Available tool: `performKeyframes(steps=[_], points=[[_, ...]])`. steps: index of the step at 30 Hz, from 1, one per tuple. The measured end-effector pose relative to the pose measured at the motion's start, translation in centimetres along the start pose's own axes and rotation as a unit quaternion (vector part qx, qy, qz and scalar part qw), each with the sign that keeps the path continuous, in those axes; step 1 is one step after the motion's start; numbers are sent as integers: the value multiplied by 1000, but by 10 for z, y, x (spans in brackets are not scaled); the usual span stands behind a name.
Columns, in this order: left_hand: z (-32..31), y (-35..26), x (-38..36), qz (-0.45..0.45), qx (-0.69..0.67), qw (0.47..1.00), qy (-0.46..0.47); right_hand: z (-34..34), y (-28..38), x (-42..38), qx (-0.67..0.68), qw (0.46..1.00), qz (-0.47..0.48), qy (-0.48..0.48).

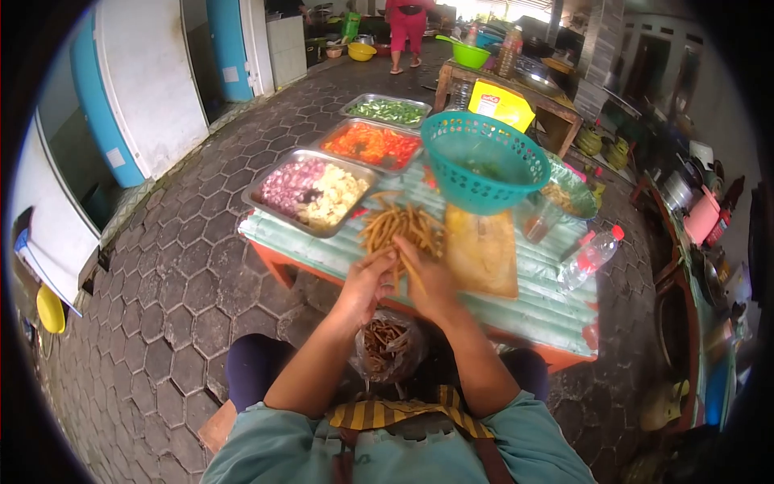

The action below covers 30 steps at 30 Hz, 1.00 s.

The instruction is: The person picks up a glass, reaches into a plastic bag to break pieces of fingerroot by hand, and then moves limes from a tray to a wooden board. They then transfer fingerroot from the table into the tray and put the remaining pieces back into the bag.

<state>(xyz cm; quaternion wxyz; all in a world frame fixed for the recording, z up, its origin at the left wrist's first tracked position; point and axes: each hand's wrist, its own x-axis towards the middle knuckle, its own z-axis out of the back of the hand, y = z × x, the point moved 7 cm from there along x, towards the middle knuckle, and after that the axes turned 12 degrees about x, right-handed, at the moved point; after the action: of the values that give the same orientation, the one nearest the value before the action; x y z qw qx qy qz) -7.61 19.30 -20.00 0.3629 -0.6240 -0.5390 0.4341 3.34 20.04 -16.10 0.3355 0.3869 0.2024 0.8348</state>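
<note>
At the left, a metal tray of chopped red onion and pale pieces [310, 191] sits at the table's left edge, its outer corner close to the rim. Beyond it stand a tray of orange and red pieces [372, 144] and a tray of green pieces [387, 110], running to the far side. The left hand [371, 280] comes in by the near edge of the table [536, 319], thumb and fingers drawn together; what they pinch cannot be told. Slender brown pieces [395, 223] lie heaped just past both hands, more of them in a plastic bag [387, 348] below the near edge, between the knees. The right hand [429, 281] meets the left, blurred, so its finger closure cannot be told. Right of the heap is a cutting board [482, 254], with a teal basket [484, 165] against its far end. A strip of striped green covering separates the board from a clear bottle [591, 258], tilted near the right edge
</note>
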Motion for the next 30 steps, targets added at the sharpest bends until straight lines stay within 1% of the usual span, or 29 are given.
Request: performKeyframes(steps=[2, 4, 5, 7, 8, 10, 11, 13, 14, 16, 18, 20, 21, 22, 24, 25, 26, 28, 29, 30], points=[[6, 4, 0, 2, 11, 1000, -6, -9, -2, 1, -2, 1000, 2, 3], [11, 3, -3, -10, 75, 997, -22, -16, -3, 1, -41, 999, 12, -15], [13, 2, -5, -11, 71, 997, -27, -18, -3, 1, -40, 999, 15, -10], [15, 1, -10, 12, 116, 993, -32, -22, -9, 4, -105, 993, -56, 6], [17, 0, -12, 11, 114, 993, -35, -23, -9, 5, -104, 993, -53, 9], [16, -1, -16, 28, 117, 992, -24, -27, -15, 7, -169, 982, -79, 35], [16, -3, -19, 26, 111, 993, -31, -30, -15, 6, -169, 982, -72, 41], [6, -12, -26, 21, 250, 968, -10, -30, -17, 6, -161, 984, -62, 43], [9, -7, -23, 14, 235, 971, -29, -33, -15, 7, -161, 984, -43, 60], [10, 4, -14, -26, 311, 950, 12, -36, -17, 8, -170, 982, -48, 61], [11, 8, -13, -30, 308, 951, 5, -40, -27, 6, -156, 983, -61, 70], [8, 7, -14, -36, 323, 946, 2, -38, -33, 3, -174, 981, -62, 52], [10, 2, -11, -113, 427, 897, -25, -38, -33, 2, -188, 979, -54, 50], [13, 9, -8, -110, 426, 898, -28, -37, -34, 0, -186, 980, -53, 54], [4, 0, -12, -217, 510, 832, -9, -36, -34, -1, -187, 979, -63, 61], [4, -2, -16, -168, 488, 856, -6, -37, -35, -2, -204, 975, -60, 64], [5, -3, -17, -167, 488, 857, -9, -38, -33, -3, -203, 975, -58, 66], [-4, -7, -19, -195, 468, 861, 34, -33, -30, -3, -207, 974, -67, 60], [-7, -8, -20, -196, 468, 861, 37, -28, -28, -3, -208, 974, -69, 58], [-10, -10, -22, -182, 430, 883, 45, -22, -22, -3, -204, 976, -59, 44]])
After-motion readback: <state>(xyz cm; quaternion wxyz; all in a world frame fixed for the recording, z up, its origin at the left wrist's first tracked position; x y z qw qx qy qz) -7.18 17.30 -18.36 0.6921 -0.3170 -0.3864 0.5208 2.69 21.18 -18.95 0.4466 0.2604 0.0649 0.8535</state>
